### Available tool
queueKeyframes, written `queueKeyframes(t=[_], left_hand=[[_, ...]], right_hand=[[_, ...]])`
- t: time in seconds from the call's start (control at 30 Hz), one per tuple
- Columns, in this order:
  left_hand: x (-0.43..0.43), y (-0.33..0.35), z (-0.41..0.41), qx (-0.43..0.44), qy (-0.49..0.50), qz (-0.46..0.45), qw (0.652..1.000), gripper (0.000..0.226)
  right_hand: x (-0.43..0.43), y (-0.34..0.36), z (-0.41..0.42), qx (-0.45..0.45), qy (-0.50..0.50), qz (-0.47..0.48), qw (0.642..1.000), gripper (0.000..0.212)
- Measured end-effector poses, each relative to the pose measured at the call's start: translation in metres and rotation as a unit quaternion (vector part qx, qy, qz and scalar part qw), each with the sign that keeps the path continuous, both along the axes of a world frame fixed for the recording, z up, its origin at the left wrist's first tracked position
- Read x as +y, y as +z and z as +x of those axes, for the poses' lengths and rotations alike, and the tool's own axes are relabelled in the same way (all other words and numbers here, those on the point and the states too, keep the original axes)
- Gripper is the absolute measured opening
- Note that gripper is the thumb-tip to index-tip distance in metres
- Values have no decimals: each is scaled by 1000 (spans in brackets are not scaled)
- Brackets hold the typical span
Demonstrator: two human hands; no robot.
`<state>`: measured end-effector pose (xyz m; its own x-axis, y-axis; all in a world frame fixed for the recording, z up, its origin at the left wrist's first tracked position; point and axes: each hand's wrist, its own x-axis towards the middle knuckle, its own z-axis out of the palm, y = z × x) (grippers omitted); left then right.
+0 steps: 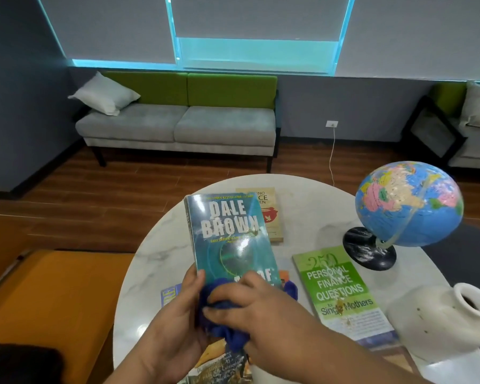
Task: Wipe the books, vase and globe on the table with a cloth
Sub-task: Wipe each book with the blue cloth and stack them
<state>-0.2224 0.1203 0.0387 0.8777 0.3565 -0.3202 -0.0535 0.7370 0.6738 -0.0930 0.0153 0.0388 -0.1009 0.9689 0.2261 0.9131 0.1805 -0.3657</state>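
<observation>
A grey-walled room with drawn roller blinds and a wooden floor holds a grey sofa with a green back (178, 126) against the far wall, and nearer the camera stands a round white marble-patterned table (161, 253). On the table's right side a blue globe on a black round base (408, 203) stands tilted on its axis. Nearer, by the right edge, sits a white ceramic vase (438, 320), its mouth turned up and to the right. A green paperback about personal finance (341, 289) lies flat between the vase and the table's middle. A teal Dale Brown paperback (230, 236) is raised above the table, front cover to the camera. Behind it a beige paperback (269, 214) lies flat. The left hand (178, 314) grips the teal book's lower left edge, thumb on the cover. The right hand (255, 309) curls its fingers round a bunched dark blue cloth (234, 340), pressing it against the cover's lower part.
</observation>
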Motion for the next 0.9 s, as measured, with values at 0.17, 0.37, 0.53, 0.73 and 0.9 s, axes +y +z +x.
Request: queueKeyframes(t=[0.17,0.37,0.53,0.73,0.9], left_hand=[[-2,0,10,26,90,64,994,39],[-2,0,20,39,121,21,992,36],[-2,-1,20,31,130,27,991,34],[0,-2,20,40,140,35,989,32],[-6,1,17,23,133,30,990,36]], right_hand=[[-9,3,20,54,-80,42,994,42],[0,3,5,-17,-106,85,991,45],[-6,-3,18,9,-108,80,991,45],[-1,-1,22,35,-199,75,977,51],[1,-8,7,5,-92,90,992,48]])
